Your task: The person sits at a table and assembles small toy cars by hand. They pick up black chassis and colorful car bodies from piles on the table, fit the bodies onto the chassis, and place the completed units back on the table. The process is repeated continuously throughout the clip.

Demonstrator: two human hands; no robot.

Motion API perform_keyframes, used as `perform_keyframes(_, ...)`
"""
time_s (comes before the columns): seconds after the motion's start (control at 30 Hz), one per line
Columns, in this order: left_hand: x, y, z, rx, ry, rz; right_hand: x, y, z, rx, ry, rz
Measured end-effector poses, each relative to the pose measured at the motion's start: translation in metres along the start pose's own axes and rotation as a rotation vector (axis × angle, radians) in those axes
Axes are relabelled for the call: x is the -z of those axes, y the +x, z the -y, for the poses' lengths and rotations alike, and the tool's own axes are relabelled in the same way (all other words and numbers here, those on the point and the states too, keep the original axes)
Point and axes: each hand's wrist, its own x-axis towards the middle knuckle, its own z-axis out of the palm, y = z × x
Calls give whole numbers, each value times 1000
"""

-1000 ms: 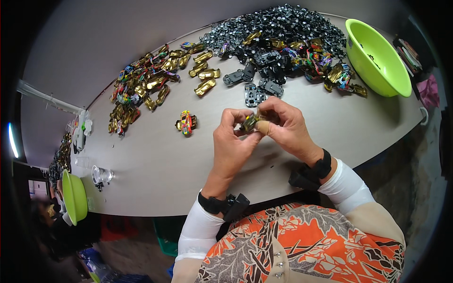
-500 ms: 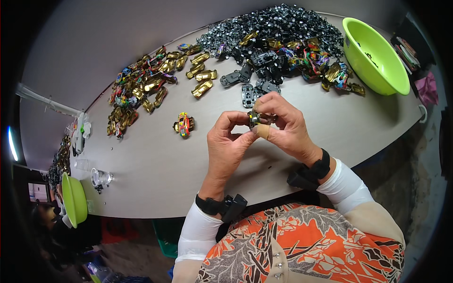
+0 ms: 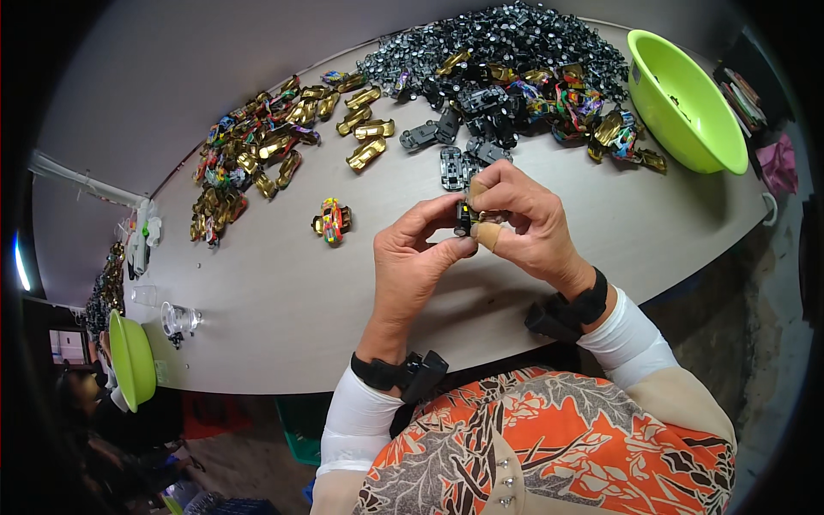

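Both my hands meet over the table around a small toy car [image 3: 464, 225], dark with a bit of yellow, mostly hidden by fingers. My left hand [image 3: 412, 257] pinches it from the left between thumb and forefinger. From the other side, the thumb and fingers of my right hand [image 3: 528, 225] are closed on it; a tan wrap covers part of that thumb. Just beyond lie grey car bases [image 3: 451, 169], wheels showing. Alone to the left sits a red and yellow toy car [image 3: 331, 222]. Several gold car bodies [image 3: 367, 154] lie farther back.
A heap of small dark wheel parts [image 3: 515, 43] covers the back. Patterned and gold car bodies [image 3: 275, 142] pile up at the left. Green basins [image 3: 738, 154] stand at the right and far left. A clear cup [image 3: 178, 319] stands near the left edge; a person [image 3: 86, 395] is beyond.
The toy car has turned slightly between my fingers, showing more of its dark side. My right fingertips have shifted a little on it; both hands keep hold.
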Motion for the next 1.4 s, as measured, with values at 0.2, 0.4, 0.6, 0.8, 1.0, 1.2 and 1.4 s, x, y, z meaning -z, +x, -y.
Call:
perform_keyframes(0.2,3,1,4,-111,77,46,6,2,4,-5,8,89)
perform_keyframes(0.4,-1,0,2,-189,249,42,2,1,10,-122,30,59)
perform_keyframes(0.6,-6,0,6,-341,589,58,2,0,6,-187,24,-1)
perform_keyframes(0.8,-4,-1,6,-167,356,39,3,1,2,-143,-3,31)
perform_keyframes(1.0,-1,4,-12,359,-344,116,0,0,8,-272,249,80)
perform_keyframes(1.2,17,5,2,309,-234,47,13,7,7,-310,270,150)
perform_keyframes(1.4,16,4,2,314,-164,74,19,6,2,-319,160,272)
